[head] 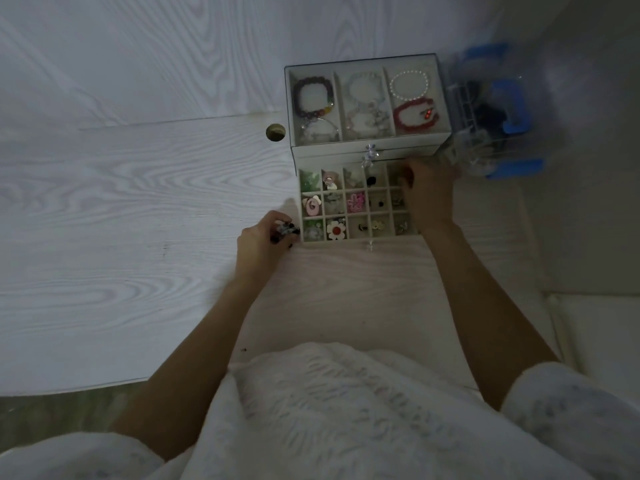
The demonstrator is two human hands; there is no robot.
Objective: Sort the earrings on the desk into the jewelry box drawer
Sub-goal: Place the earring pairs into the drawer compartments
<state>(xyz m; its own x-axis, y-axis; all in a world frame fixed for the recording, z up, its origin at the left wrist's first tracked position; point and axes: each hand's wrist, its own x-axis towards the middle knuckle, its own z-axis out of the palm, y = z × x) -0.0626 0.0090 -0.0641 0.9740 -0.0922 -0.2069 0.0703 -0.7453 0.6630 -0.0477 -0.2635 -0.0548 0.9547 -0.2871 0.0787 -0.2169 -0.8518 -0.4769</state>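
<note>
Spillage is the main risk: the left hand [265,239], low centre of the frame, pinches a small dark cluster of earrings [286,229] right beside the drawer's [360,239] left wall, and with several pieces apparently held at once, one could slip out onto the desk [138,209] or drop into the wrong cell. Most cells of the drawer already hold pieces, such as the white flower [336,229] in the near row and the pink flower [356,202] in the middle row, so room for a new pair is scarce and a careless drop would mix sets. The right hand [429,195] lies over the drawer's far right cells, fingers reaching down toward them; whether it holds anything cannot be told, since the fingertips are dark and partly hidden. A nudge from that wrist might push the drawer askew or shut. Above the drawer, the crystal knob [370,154] of the box [367,150] overhangs the far row and could catch a finger. To the right, a clear bin with blue clips [502,116] stands just beside the box, leaving that hand little room; the left and near sides have broad open desk. One dark speck [244,349] lies near the desk's front edge, possibly a stray piece that could be brushed off.
</note>
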